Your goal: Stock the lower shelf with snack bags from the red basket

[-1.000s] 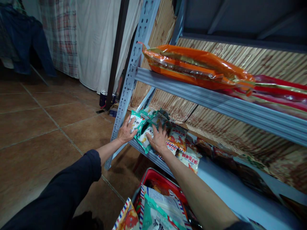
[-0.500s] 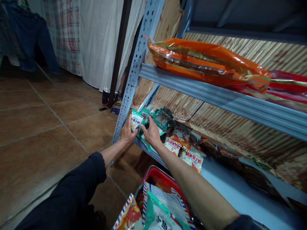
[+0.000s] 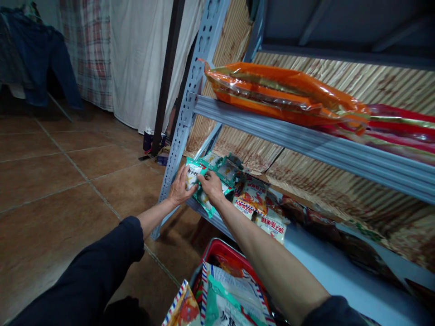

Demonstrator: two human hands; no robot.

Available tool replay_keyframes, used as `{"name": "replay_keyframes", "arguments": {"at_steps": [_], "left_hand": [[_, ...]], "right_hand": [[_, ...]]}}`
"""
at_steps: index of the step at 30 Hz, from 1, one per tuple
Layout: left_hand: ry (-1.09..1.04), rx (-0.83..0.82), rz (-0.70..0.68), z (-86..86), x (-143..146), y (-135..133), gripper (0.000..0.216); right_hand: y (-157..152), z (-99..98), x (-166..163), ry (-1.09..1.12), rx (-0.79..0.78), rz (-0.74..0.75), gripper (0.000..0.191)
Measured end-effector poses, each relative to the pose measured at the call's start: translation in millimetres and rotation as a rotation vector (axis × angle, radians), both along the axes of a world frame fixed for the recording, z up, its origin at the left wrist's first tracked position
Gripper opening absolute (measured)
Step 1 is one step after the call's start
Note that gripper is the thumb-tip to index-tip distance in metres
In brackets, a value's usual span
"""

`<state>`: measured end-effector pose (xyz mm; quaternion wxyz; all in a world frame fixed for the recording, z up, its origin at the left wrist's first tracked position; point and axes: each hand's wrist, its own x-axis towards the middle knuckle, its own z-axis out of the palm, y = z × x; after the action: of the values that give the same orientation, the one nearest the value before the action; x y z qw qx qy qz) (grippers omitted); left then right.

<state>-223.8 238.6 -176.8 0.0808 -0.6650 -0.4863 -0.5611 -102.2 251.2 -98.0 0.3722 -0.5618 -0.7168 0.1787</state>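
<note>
A green-and-white snack packet (image 3: 194, 171) with dark lettering is held upright at the left end of the lower shelf. My left hand (image 3: 181, 188) grips its left edge, thumb across the front. At its right edge, my right hand (image 3: 211, 184) is closed with thumb and fingers pinching the packet. More green snack packets (image 3: 227, 171) lie behind and under my hands, partly hidden by them. To the right are several orange-and-white snack packets (image 3: 253, 194) on the same shelf.
A red basket (image 3: 212, 246) of snack packets stands below, close to me. The perforated shelf post (image 3: 180, 122) rises beside my left hand. Above my hands runs the upper shelf beam (image 3: 288, 136), bearing a large orange bag (image 3: 282, 90). Tiled floor (image 3: 68, 190) lies left.
The packet has shifted slightly between my hands, and my right fingers have moved a little lower against its right edge. The view has shifted slightly.
</note>
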Motion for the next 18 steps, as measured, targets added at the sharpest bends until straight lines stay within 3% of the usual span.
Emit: {"name": "replay_keyframes", "arguments": {"at_steps": [3,7,11,18], "left_hand": [[0.006,-0.009,-0.011,7.2,1.5,5.1,0.071],[0.002,-0.019,-0.025,22.0,4.4,14.0,0.07],[-0.008,-0.047,0.015,33.2,7.8,24.3,0.068],[-0.009,-0.065,0.08,50.2,17.3,43.5,0.068]], "right_hand": [[4.7,11.7,9.9,-0.064,0.109,-0.04,0.041],[13.6,21.4,34.5,-0.319,0.323,-0.149,0.04],[17.1,14.9,56.3,-0.395,0.258,-0.229,0.045],[16.4,1.2,68.0,-0.504,0.254,-0.167,0.047]]}}
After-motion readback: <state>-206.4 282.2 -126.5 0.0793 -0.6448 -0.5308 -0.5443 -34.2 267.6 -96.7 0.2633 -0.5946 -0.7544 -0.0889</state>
